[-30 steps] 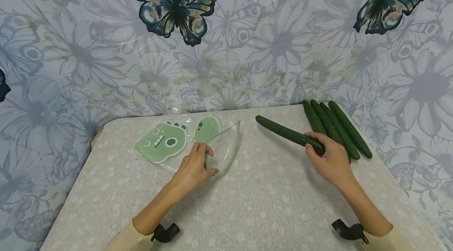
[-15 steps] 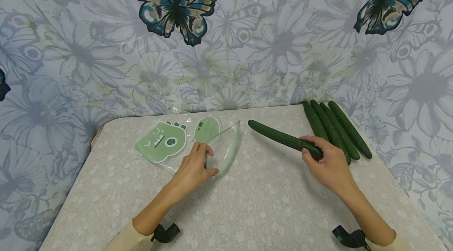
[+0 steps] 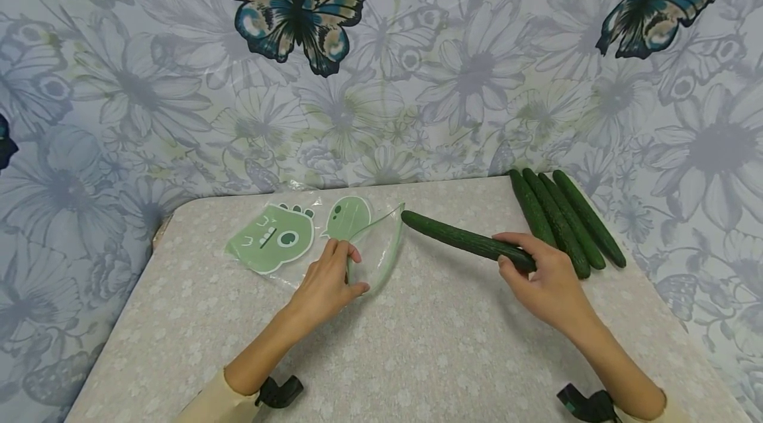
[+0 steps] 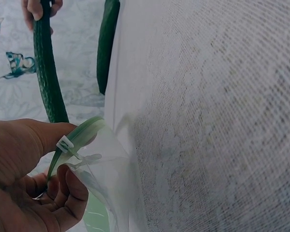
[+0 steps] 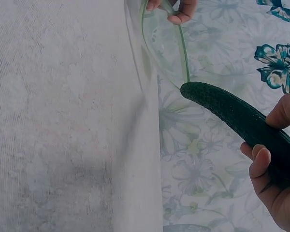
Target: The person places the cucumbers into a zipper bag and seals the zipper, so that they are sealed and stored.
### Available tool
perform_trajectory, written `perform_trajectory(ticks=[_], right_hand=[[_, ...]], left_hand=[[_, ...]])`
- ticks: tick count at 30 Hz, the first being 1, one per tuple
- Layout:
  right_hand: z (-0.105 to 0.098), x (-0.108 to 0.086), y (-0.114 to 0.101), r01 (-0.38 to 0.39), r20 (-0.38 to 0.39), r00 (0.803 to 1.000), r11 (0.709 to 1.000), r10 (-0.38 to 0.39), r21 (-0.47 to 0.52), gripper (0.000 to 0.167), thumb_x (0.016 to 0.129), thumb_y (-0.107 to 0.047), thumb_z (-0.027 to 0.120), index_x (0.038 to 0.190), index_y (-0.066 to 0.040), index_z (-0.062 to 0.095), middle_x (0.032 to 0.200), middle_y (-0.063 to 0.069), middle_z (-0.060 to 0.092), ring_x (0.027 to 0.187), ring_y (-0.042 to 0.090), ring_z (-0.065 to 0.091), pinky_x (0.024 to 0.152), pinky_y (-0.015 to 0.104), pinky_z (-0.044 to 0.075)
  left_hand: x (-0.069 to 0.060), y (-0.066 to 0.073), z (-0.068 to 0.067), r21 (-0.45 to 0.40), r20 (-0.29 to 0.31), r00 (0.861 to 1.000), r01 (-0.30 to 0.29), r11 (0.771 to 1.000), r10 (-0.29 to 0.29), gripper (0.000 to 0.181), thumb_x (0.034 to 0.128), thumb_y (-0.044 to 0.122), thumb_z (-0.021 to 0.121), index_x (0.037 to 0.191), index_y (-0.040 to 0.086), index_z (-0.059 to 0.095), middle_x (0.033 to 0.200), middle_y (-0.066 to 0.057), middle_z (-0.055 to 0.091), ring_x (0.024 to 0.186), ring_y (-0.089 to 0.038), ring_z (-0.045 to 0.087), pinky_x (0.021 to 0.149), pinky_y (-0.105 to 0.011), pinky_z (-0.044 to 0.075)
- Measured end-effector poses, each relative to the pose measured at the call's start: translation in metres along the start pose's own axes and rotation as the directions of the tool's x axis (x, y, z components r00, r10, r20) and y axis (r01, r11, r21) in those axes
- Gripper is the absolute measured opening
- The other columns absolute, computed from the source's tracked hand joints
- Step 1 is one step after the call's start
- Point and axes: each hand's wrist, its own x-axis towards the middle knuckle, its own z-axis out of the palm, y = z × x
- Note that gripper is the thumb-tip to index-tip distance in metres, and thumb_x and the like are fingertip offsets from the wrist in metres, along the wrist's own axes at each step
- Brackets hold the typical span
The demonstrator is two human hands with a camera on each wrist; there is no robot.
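Note:
A clear zip bag printed with green cartoon figures lies at the left of the table, its mouth gaping to the right. My left hand pinches the bag's green rim; a small white slider shows beside the thumb in the left wrist view. My right hand grips a dark green cucumber near one end, holding it above the table. The cucumber's free end points left, close to the far corner of the bag's mouth; whether they touch I cannot tell.
Several more cucumbers lie side by side at the table's right edge, beyond my right hand. A pale patterned cloth covers the table. Behind it hangs a backdrop with flowers and butterflies.
My right hand has carried the cucumber left and slightly nearer to me, bringing its free end up to the bag's mouth. My left hand and the bag have stayed in place.

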Motion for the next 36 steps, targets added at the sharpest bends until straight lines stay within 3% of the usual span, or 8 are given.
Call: perform_trajectory(ticks=[9, 20, 36], right_hand=[[0.012, 0.005, 0.0, 0.042, 0.023, 0.999, 0.999, -0.043, 0.032, 0.036, 0.097, -0.007, 0.075, 0.131, -0.018, 0.073, 0.105, 0.002, 0.074, 0.07, 0.004, 0.053, 0.057, 0.023, 0.044], [0.032, 0.02, 0.001, 0.023, 0.075, 0.997, 0.996, -0.03, 0.085, 0.032, 0.1, -0.01, 0.073, 0.131, -0.016, 0.073, 0.103, 0.003, 0.074, 0.066, 0.006, 0.054, 0.059, 0.024, 0.047], [0.063, 0.031, 0.003, -0.078, 0.16, 0.986, 0.976, 0.045, 0.205, 0.029, 0.104, -0.017, 0.07, 0.133, -0.017, 0.072, 0.119, 0.01, 0.078, 0.082, 0.013, 0.066, 0.07, 0.025, 0.055]], left_hand=[[0.0, 0.003, 0.0, -0.003, 0.005, 1.0, -0.007, 1.0, 0.007, 0.051, 0.0845, 0.026, 0.094, 0.117, 0.016, 0.057, 0.109, -0.003, 0.05, 0.071, -0.012, 0.049, 0.065, -0.028, 0.043], [-0.002, 0.007, 0.002, 0.031, -0.001, 0.997, -0.071, 0.997, 0.072, 0.05, 0.0838, 0.021, 0.095, 0.115, 0.015, 0.057, 0.107, -0.003, 0.048, 0.068, -0.01, 0.048, 0.063, -0.025, 0.045], [-0.006, 0.014, 0.003, 0.093, -0.009, 0.989, -0.146, 0.985, 0.147, 0.052, 0.0845, 0.019, 0.094, 0.116, 0.015, 0.053, 0.107, -0.001, 0.047, 0.072, -0.01, 0.048, 0.066, -0.025, 0.046]])
